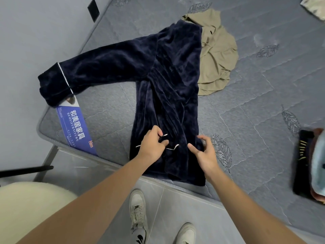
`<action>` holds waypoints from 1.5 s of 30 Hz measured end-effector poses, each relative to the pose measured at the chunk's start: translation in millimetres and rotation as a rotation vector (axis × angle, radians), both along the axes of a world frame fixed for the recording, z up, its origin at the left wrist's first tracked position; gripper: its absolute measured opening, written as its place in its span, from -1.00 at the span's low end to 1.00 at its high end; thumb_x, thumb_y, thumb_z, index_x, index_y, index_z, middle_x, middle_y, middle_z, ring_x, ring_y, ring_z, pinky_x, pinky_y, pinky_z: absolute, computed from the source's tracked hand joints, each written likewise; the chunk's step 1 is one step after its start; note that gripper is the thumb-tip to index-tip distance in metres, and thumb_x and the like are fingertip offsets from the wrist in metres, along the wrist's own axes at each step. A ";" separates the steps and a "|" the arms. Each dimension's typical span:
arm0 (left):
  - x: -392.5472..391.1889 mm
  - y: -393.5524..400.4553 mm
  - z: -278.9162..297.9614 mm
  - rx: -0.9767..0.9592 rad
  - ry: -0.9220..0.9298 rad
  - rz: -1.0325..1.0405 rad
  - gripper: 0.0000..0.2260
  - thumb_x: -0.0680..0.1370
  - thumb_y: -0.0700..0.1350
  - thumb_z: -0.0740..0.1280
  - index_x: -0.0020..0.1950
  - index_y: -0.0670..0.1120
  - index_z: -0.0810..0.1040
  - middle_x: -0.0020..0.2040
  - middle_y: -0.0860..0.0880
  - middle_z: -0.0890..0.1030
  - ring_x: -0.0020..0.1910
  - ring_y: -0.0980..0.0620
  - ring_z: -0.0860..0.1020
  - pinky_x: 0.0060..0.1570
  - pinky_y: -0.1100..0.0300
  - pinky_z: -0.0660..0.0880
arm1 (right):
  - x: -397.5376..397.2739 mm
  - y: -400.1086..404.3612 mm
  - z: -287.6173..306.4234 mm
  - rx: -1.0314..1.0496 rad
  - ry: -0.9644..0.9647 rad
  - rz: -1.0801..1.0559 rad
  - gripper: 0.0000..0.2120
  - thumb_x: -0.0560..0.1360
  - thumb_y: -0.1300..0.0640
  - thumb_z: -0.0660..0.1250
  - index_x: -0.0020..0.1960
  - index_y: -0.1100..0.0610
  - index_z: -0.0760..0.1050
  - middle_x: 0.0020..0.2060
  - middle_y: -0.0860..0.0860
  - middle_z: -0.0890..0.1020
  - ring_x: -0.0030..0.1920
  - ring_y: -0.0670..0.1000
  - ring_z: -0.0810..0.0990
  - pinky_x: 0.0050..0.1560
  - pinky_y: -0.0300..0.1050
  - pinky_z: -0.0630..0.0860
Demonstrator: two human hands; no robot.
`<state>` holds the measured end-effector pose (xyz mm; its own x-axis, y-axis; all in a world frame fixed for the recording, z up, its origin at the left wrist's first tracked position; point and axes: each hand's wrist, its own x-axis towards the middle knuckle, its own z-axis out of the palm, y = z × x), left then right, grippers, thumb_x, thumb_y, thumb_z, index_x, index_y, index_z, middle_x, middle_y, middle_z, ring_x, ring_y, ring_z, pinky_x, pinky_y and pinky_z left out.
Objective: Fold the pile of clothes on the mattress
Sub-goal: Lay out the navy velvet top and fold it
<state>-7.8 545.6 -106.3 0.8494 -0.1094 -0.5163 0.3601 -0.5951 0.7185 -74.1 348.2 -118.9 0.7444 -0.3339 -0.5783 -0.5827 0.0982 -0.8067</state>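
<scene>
A dark navy velvet top point(168, 81) with white piping lies spread on the grey quilted mattress point(255, 111). One sleeve stretches left to the mattress edge; the other is folded across the body. My left hand point(153, 144) pinches the white-piped fabric near the hem. Just to its right, my right hand point(204, 152) hovers over the hem with fingers spread and loosely bent, holding nothing. A crumpled khaki garment point(218, 55) lies beyond the navy top, partly under it.
A stack of folded clothes point(309, 164) sits at the right edge. Another garment's corner point(314, 6) shows at top right. A blue label point(75, 127) marks the mattress corner. A cream stool point(29, 208) and my shoes point(139, 217) are on the floor.
</scene>
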 end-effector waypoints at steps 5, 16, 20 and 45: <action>-5.9 12.6 -1.4 -0.111 -0.133 0.088 -0.75 0.56 -0.31 0.45 -0.11 -0.02 0.45 -0.25 0.02 0.46 -0.32 0.13 0.40 -0.20 0.22 0.46 | 3.2 -7.1 -6.2 0.002 0.038 0.040 -0.75 0.53 0.28 0.49 -0.08 -0.04 0.54 -0.05 0.02 0.66 -0.01 0.08 0.64 0.19 0.21 0.60; -18.5 33.7 3.8 0.029 -0.280 -0.372 -0.31 0.32 0.08 0.66 0.38 0.07 0.47 0.31 0.15 0.27 0.31 0.14 0.31 0.22 0.37 0.33 | 4.1 -9.7 -12.5 -0.010 0.055 0.045 -0.76 0.52 0.26 0.50 -0.07 -0.05 0.54 -0.04 0.03 0.63 -0.03 0.04 0.61 0.19 0.13 0.59; -14.8 29.3 -3.4 0.339 -0.531 -0.435 -0.73 0.45 -0.15 0.52 0.06 -0.04 0.51 0.16 0.07 0.35 0.02 0.06 0.36 -0.06 0.08 0.50 | 3.7 -10.0 -13.7 -0.007 0.058 0.046 -0.79 0.54 0.25 0.50 -0.02 -0.01 0.53 -0.02 0.02 0.64 0.00 0.05 0.63 0.16 0.07 0.61; -22.1 54.9 4.6 0.229 -0.419 -0.357 -0.82 0.67 -0.23 0.20 -0.09 -0.02 0.34 -0.18 0.07 0.44 -0.23 0.06 0.41 -0.25 0.16 0.33 | 3.5 -12.8 -9.9 -0.139 0.102 0.138 -0.82 0.58 0.29 0.43 -0.03 0.05 0.50 -0.09 0.05 0.60 -0.06 0.06 0.59 0.15 0.14 0.61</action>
